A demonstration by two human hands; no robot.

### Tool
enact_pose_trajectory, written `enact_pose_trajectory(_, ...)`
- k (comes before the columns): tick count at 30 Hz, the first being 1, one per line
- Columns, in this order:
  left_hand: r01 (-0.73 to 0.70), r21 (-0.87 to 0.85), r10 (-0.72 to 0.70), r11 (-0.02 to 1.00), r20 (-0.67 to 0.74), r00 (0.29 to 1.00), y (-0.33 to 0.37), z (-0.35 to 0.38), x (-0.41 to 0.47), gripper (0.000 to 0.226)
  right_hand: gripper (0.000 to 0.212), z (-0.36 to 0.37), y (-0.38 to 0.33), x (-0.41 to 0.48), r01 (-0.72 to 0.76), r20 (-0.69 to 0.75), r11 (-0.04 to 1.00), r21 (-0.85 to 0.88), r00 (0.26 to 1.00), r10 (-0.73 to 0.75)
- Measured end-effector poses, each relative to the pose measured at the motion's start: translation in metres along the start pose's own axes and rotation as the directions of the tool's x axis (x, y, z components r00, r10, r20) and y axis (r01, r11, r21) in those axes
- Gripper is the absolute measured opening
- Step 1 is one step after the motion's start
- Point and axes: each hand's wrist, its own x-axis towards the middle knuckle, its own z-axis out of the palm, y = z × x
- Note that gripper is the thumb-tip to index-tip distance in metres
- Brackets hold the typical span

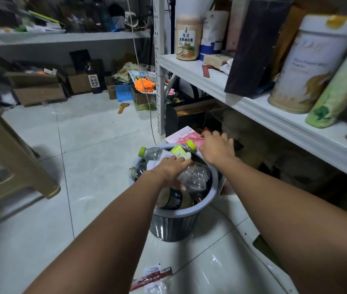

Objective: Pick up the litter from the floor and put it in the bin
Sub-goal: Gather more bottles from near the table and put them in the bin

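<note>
While both arms stretched forward over it, the white tiled floor (pixel 96 132) filled most of the view, with white metal shelving (pixel 253 107) along the right side carrying tall tins (pixel 308 64) and boxes. A tan furniture leg (pixel 9 149) stood on the tiles to the left.

Against the foot of the shelving stood the grey ribbed bin (pixel 174 228), upright and packed to the rim with litter. A pink box (pixel 181 134) lay just behind its far edge. Inside, a dark-labelled bottle (pixel 172 198) lay on its side at the near rim, a crumpled clear bottle (pixel 196 177) sat in the middle, and green-capped bottles (pixel 151 152) stuck up at the far left rim.

The left hand (pixel 168 168) was palm down inside the bin's mouth, fingers laid over the top of the crumpled clear bottle and thumb against its near side, clasping it. The right hand (pixel 217 149) hovered over the far right rim, next to the pink box, its fingers bent downward; whether it held anything could not be made out.

A red and white wrapper (pixel 153 276) lay flat on the tiles in front of the bin, beneath the left forearm and well apart from both hands.
</note>
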Motion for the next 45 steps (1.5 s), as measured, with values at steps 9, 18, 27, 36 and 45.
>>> enact_pose_trajectory(9, 0.058, -0.088, -0.075, 0.994, -0.194, 0.978, 0.005, 0.002, -0.007, 0.076, 0.048, 0.008, -0.029, -0.005, 0.104, -0.056, 0.994, 0.013, 0.993, -0.104)
enact_pose_trajectory(18, 0.270, 0.084, -0.238, 0.959, -0.276, 0.931, -0.027, -0.052, -0.081, 0.058, 0.047, -0.036, -0.042, -0.035, 0.177, -0.067, 0.983, 0.046, 0.983, -0.174)
enact_pose_trajectory(27, 0.345, 0.260, -0.309, 0.902, -0.169, 0.936, -0.048, -0.177, -0.158, 0.064, 0.047, -0.169, -0.092, -0.056, 0.149, 0.013, 0.989, -0.012, 0.989, -0.149)
enact_pose_trajectory(36, 0.420, 0.106, -0.406, 0.901, -0.133, 0.904, -0.015, -0.379, -0.244, 0.059, 0.051, -0.371, -0.123, -0.103, 0.175, 0.065, 0.983, -0.045, 0.983, -0.172)
enact_pose_trajectory(45, 0.504, 0.084, -0.489, 0.860, -0.152, 0.859, 0.068, -0.526, -0.341, 0.063, 0.051, -0.561, -0.108, -0.169, 0.225, 0.077, 0.973, -0.058, 0.972, -0.220)
